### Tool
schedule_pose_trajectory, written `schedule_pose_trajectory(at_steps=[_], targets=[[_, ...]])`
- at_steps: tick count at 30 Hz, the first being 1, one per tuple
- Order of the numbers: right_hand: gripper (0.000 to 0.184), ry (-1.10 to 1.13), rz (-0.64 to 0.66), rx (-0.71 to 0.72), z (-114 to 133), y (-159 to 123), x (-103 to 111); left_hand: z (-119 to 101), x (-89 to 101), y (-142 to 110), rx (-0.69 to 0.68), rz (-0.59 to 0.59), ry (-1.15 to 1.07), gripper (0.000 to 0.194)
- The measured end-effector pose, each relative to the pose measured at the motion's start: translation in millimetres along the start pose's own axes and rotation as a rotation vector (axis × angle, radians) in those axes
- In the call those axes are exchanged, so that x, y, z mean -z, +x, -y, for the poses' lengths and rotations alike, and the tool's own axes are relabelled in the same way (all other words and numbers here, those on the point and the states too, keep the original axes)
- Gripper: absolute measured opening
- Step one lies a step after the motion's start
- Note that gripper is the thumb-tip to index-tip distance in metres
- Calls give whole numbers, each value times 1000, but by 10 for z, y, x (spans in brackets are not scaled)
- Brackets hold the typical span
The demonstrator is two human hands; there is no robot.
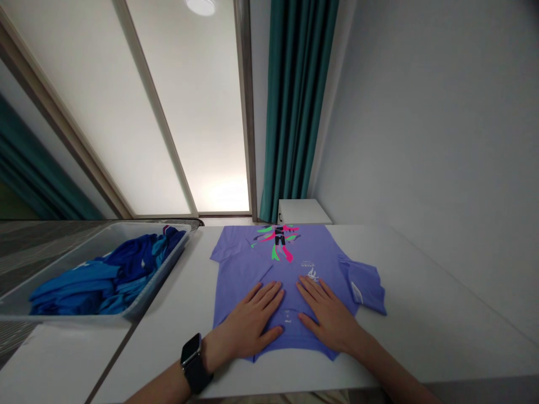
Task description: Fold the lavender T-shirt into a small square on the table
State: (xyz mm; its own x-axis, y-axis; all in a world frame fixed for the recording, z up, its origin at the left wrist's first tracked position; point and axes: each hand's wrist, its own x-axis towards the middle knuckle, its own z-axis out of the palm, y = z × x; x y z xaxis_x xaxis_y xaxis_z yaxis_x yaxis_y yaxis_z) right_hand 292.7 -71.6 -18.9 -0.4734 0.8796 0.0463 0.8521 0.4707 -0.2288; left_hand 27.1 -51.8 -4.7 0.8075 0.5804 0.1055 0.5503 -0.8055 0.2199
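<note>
Item: one lavender short-sleeved T-shirt (311, 252), lying flat at lower centre of the frame on a white desk (421, 314), its magenta, green and black print (278, 241) toward the shirt's upper edge. One side is folded in over the body at centre left; a sleeve (366, 286) lies doubled out past the body at right. Left hand (252, 320) and right hand (328, 314): both open, palms down, fingers spread on the cloth, gripping nothing, just apart. Black-strapped smartwatch (193, 362) on left wrist. Adjacent, at left of frame: grey plastic tray (126, 227) holding blue garments (105, 283). Beyond: teal curtain (298, 101), white cabinet (303, 212), frosted door panels (189, 112). Risk, as judged: a sideways drag of either palm could shift the folded side or crease the cloth; a tug on the shirt could loosen the doubled sleeve.
</note>
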Motion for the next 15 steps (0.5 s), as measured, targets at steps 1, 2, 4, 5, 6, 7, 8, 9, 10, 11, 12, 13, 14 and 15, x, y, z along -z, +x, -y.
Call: schedule_pose_trajectory(at_steps=[1, 2, 4, 5, 6, 7, 8, 9, 10, 11, 12, 13, 14, 15], targets=[[66, -2, 5, 1, 1, 3, 2, -20, 20, -20, -18, 17, -8, 72], [66, -3, 9, 4, -2, 7, 2, -38, 38, -41, -36, 33, -14, 73], [66, -1, 7, 14, -18, 12, -3, -59, 66, -78, -63, 53, -24, 75], [67, 1, 1, 20, -28, 12, -9, -61, 75, -93, -73, 59, -28, 76], [67, 3, -4, 25, -38, 11, -15, -60, 82, -105, -81, 65, -31, 77], [67, 4, -6, 29, -47, 8, -21, -55, 85, -114, -87, 70, -32, 77], [67, 5, -7, 32, -53, 6, -27, -48, 88, -120, -93, 72, -33, 77], [67, 5, -6, 34, -57, 3, -30, -43, 90, -124, -97, 72, -33, 77], [67, 6, -5, 35, -57, 1, -31, -38, 92, -125, -102, 71, -32, 77], [67, 7, -3, 34, -54, -1, -30, -36, 95, -125, -104, 70, -30, 77], [68, 7, 0, 32, -50, -1, -27, -36, 100, -124, -106, 72, -29, 77], [68, 7, 3, 31, -44, 1, -23, -39, 107, -119, -108, 74, -29, 77], [68, 8, 6, 30, -38, 4, -17, -43, 116, -111, -110, 74, -30, 77], [67, 10, 8, 27, -34, 9, -10, -48, 127, -98, -110, 69, -33, 77]])
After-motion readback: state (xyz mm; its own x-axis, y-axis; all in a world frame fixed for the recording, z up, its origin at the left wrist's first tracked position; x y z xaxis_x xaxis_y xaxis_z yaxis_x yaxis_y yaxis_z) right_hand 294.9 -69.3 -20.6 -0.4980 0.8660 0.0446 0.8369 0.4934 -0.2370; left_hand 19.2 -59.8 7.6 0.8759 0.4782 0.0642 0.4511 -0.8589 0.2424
